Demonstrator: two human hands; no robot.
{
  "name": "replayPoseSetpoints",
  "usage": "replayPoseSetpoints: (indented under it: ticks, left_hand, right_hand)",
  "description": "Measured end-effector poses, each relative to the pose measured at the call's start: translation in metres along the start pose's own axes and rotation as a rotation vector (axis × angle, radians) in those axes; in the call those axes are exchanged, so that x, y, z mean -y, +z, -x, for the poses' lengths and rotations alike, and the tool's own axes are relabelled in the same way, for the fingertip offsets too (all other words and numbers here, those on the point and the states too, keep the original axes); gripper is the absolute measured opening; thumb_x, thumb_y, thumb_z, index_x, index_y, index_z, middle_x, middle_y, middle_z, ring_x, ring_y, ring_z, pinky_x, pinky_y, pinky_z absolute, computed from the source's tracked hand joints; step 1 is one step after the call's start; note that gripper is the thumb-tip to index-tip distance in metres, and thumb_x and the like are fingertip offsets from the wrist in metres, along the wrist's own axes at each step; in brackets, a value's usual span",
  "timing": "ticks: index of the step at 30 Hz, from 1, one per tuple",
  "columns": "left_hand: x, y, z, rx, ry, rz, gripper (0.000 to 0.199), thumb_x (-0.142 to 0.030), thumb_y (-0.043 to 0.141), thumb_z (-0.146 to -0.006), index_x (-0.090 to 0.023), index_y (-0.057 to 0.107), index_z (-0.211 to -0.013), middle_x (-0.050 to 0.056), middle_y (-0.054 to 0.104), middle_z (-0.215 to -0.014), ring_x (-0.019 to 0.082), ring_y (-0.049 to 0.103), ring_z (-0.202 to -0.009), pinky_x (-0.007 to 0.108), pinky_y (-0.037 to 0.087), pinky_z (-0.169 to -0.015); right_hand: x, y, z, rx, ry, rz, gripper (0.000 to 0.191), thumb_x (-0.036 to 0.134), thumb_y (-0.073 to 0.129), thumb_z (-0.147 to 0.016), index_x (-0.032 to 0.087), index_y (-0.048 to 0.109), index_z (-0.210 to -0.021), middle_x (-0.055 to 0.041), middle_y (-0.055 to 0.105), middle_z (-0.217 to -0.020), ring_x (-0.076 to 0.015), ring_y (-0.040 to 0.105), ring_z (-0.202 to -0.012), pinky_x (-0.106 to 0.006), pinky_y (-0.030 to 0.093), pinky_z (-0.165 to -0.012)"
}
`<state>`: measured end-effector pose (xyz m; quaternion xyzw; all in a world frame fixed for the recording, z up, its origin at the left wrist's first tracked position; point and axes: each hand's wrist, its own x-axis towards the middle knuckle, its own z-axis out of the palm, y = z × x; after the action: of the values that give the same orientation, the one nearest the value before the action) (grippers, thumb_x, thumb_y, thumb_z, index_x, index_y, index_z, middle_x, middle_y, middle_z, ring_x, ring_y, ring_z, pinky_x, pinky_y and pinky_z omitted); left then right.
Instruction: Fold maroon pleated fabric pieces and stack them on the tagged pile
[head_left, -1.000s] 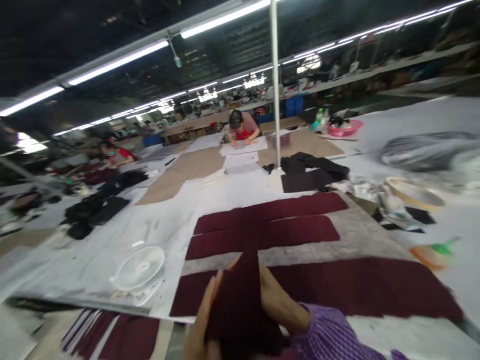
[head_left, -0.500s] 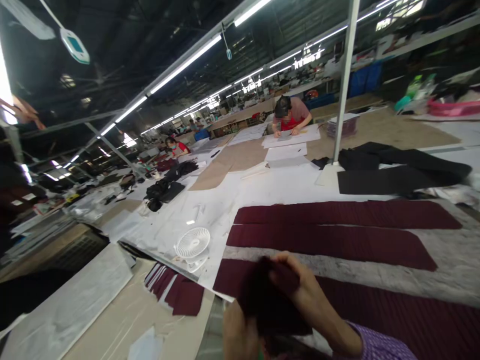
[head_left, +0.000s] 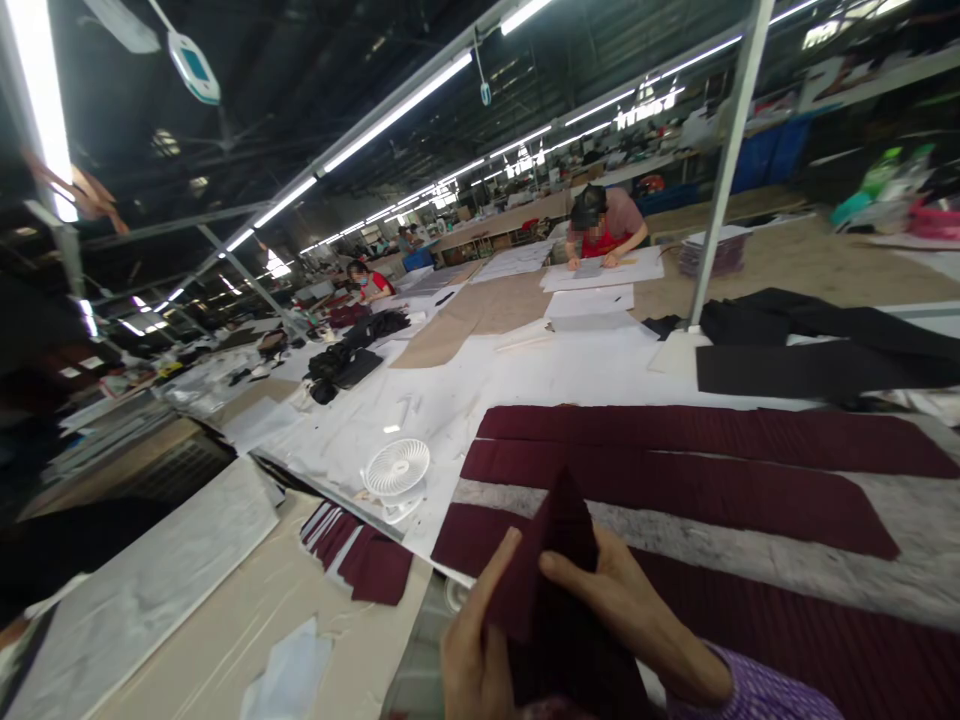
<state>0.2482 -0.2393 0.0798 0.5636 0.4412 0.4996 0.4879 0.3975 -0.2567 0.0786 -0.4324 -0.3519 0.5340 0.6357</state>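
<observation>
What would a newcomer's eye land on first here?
Probably the long maroon fabric strips laid in rows across the table ahead, and the dark maroon piece gripped between both hands at bottom center. Next, the small white fan on the white table, left of the strips.

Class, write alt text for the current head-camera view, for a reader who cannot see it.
Two bare hands, left and right, hold a folded piece of dark maroon fabric above a work table. Long maroon strips lie across the table beyond, with a small white fan to their left. Farther back, a person in a dark cap leans over white sheets.
</observation>
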Motion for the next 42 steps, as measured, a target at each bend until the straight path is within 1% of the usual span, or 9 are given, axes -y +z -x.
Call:
replayPoseSetpoints:
  ticks: [2, 4, 12, 16, 19, 22, 25, 34, 42]
  left_hand:
    - [-0.002, -0.001, -0.001, -0.048, -0.302, 0.198, 0.046, -0.051, 0.068, -0.081, -0.019, 0.072, -0.114, 0.012, 0.071, -0.114, 0.028, 0.064, -0.112, 0.038, 0.051, -0.100]
    - [-0.006, -0.002, -0.005, -0.055, -0.462, 0.411, 0.047, -0.043, 0.073, -0.078, -0.016, 0.070, -0.116, 0.013, 0.073, -0.110, 0.029, 0.065, -0.110, 0.040, 0.053, -0.097]
    - [-0.024, -0.005, -0.007, -0.033, -0.580, 0.667, 0.034, -0.021, 0.079, -0.072, -0.020, 0.073, -0.106, 0.009, 0.074, -0.105, 0.028, 0.068, -0.105, 0.040, 0.050, -0.102]
    - [-0.031, -0.009, -0.013, -0.102, -0.681, 0.709, 0.040, -0.022, 0.076, -0.077, -0.017, 0.069, -0.116, 0.011, 0.074, -0.107, 0.027, 0.067, -0.107, 0.040, 0.050, -0.103]
    - [-0.035, -0.015, -0.018, -0.142, -0.671, 0.709, 0.046, -0.020, 0.076, -0.077, -0.018, 0.066, -0.122, 0.010, 0.074, -0.106, 0.027, 0.067, -0.108, 0.040, 0.049, -0.104]
    - [-0.036, -0.020, -0.017, -0.099, -0.571, 0.679, 0.046, -0.021, 0.075, -0.079, -0.017, 0.066, -0.123, 0.009, 0.074, -0.107, 0.026, 0.066, -0.110, 0.039, 0.048, -0.106]
    - [-0.035, -0.022, -0.015, -0.036, -0.543, 0.649, 0.042, -0.024, 0.075, -0.079, -0.014, 0.068, -0.119, 0.010, 0.074, -0.107, 0.025, 0.065, -0.112, 0.038, 0.047, -0.106]
    - [-0.045, -0.024, -0.010, -0.025, -0.588, 0.653, 0.036, -0.025, 0.077, -0.076, -0.014, 0.072, -0.110, 0.011, 0.074, -0.104, 0.028, 0.065, -0.110, 0.039, 0.046, -0.106]
    - [-0.047, -0.025, -0.010, -0.063, -0.557, 0.641, 0.038, -0.024, 0.075, -0.077, -0.014, 0.071, -0.113, 0.011, 0.074, -0.105, 0.028, 0.065, -0.110, 0.040, 0.047, -0.106]
  right_hand:
    - [0.003, -0.001, -0.002, 0.031, 0.000, -0.008, 0.038, 0.042, 0.077, -0.075, 0.017, 0.063, -0.100, -0.0062, 0.070, -0.098, -0.0194, 0.065, -0.085, -0.033, 0.055, -0.080]
    - [0.008, -0.001, -0.005, 0.056, 0.023, -0.020, 0.038, 0.041, 0.078, -0.074, 0.017, 0.063, -0.100, -0.0051, 0.071, -0.098, -0.0202, 0.066, -0.088, -0.034, 0.054, -0.084]
    - [0.012, 0.008, -0.015, 0.122, 0.008, 0.035, 0.040, 0.038, 0.075, -0.078, 0.015, 0.062, -0.107, -0.0069, 0.071, -0.103, -0.0219, 0.067, -0.094, -0.036, 0.055, -0.088]
    - [0.003, 0.002, -0.024, -0.024, -0.303, 0.327, 0.050, 0.034, 0.075, -0.080, 0.022, 0.054, -0.125, -0.0065, 0.062, -0.120, -0.0184, 0.063, -0.102, -0.035, 0.053, -0.091]
    - [0.012, -0.005, -0.028, -0.133, -0.762, 0.668, 0.041, 0.022, 0.071, -0.085, 0.025, 0.055, -0.123, -0.0045, 0.057, -0.120, -0.0152, 0.056, -0.106, -0.030, 0.050, -0.092]
    - [0.028, -0.007, -0.028, 0.127, -0.956, 0.870, 0.028, 0.017, 0.065, -0.089, 0.022, 0.058, -0.115, -0.0025, 0.062, -0.110, -0.0147, 0.053, -0.104, -0.029, 0.048, -0.092]
    - [0.036, -0.004, -0.031, 0.241, -0.938, 0.961, 0.029, 0.026, 0.067, -0.089, 0.022, 0.058, -0.116, -0.0026, 0.064, -0.107, -0.0164, 0.053, -0.098, -0.030, 0.049, -0.084]
    - [0.035, -0.008, -0.036, 0.262, -0.873, 0.953, 0.028, 0.032, 0.068, -0.087, 0.022, 0.061, -0.112, -0.0046, 0.061, -0.102, -0.0161, 0.057, -0.095, -0.031, 0.051, -0.082]
    - [0.035, -0.007, -0.036, 0.189, -0.946, 1.001, 0.023, 0.030, 0.066, -0.089, 0.023, 0.063, -0.110, -0.0073, 0.054, -0.114, -0.0171, 0.053, -0.106, -0.031, 0.049, -0.087]
